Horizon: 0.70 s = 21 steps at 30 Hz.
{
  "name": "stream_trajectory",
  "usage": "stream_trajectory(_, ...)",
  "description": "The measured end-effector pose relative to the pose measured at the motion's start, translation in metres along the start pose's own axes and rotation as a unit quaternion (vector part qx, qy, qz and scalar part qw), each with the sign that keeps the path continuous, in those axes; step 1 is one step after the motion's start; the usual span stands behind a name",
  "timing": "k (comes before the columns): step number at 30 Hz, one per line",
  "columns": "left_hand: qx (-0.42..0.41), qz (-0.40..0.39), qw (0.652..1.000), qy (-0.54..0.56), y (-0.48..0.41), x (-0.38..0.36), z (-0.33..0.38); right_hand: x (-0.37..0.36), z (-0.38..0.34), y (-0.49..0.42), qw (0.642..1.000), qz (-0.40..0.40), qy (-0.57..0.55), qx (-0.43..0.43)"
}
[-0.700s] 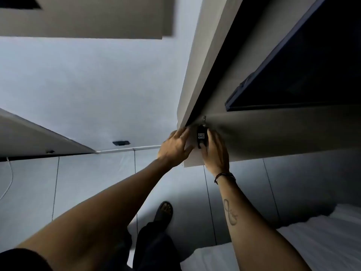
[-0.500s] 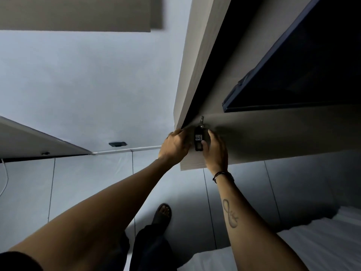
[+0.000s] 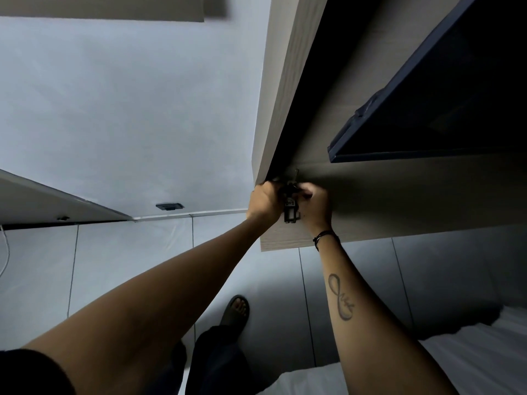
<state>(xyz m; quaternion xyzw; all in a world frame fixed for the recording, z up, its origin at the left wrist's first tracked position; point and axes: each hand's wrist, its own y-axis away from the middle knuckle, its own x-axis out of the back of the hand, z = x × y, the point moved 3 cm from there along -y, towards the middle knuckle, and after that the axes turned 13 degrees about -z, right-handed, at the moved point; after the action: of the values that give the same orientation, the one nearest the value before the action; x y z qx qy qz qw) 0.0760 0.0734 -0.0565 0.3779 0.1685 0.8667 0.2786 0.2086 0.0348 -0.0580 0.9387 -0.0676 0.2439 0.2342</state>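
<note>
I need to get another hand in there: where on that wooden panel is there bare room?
Bare panel runs right of the right hand, between the TV above and the panel's lower edge. A thin strip lies below the black tag. It is crowded at the panel's left edge, where the left hand and right hand grip the tag.

The small rectangular plastic key fob [image 3: 290, 213] is black, with a white label bearing dark marks. The flat laminate cabinet panel [image 3: 285, 240] is pale beige with fine wood grain, greyer in shadow. The wall-mounted flat screen [image 3: 399, 124] has a navy frame round a black face. The plain painted wall [image 3: 128, 109] is pale blue-grey, and its rectangular switch plate [image 3: 169, 206] is black. The large floor tiles [image 3: 128, 266] are grey with thin dark joints. The thin cord bracelet [image 3: 325, 236] and the open-toed sandal [image 3: 235, 310] are black. The rumpled bed sheet [image 3: 470, 352] is white.
</note>
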Motion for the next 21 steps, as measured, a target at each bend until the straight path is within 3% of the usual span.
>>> stream_trajectory(5, 0.018, -0.002, 0.992, 0.124, 0.004, -0.003, -0.010, -0.001, 0.005, 0.005, 0.992, -0.023, -0.112, -0.047)
stream_trajectory(9, 0.038, 0.005, 0.972, 0.232, 0.013, 0.002, -0.025, -0.004, 0.004, 0.023, 0.977, -0.035, -0.198, -0.066)
stream_trajectory(13, 0.014, -0.044, 0.939, 0.341, 0.035, 0.018, -0.035, -0.014, -0.005, 0.046, 0.970, -0.040, -0.233, -0.057)
stream_trajectory(21, -0.006, -0.046, 0.929, 0.367, 0.095, 0.068, -0.074, -0.056, -0.051, 0.089, 0.961, -0.070, -0.265, -0.026)
